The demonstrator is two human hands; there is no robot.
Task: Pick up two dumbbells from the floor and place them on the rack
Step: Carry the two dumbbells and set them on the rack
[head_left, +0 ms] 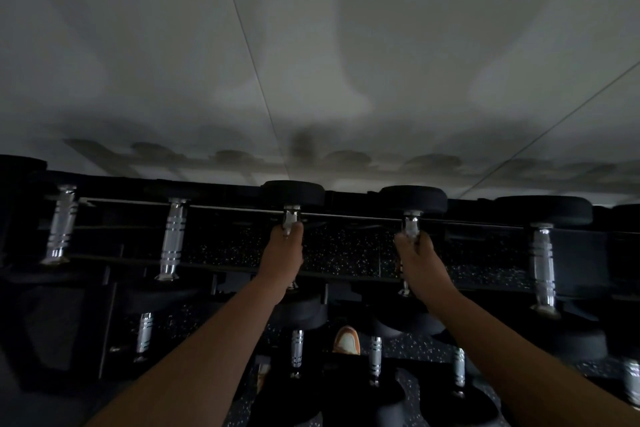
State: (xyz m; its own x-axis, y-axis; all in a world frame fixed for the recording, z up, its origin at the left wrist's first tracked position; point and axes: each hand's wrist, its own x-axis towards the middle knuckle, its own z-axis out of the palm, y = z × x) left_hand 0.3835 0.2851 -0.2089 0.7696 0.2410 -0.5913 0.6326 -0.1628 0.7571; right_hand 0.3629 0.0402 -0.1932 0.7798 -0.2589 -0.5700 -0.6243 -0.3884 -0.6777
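Observation:
Two black dumbbells with chrome handles lie across the top tier of the dark rack [346, 217], side by side. My left hand [282, 255] is closed around the handle of the left dumbbell [293, 193]. My right hand [417, 258] is wrapped around the handle of the right dumbbell [412, 200]. Both far heads rest at the back rail near the wall; the near heads are hidden under my wrists.
More dumbbells fill the top tier: two to the left [173, 236] and one to the right [543, 263]. A lower tier holds several more [297, 350]. My shoe [347, 340] stands on the speckled floor below. A pale wall [311, 62] rises behind the rack.

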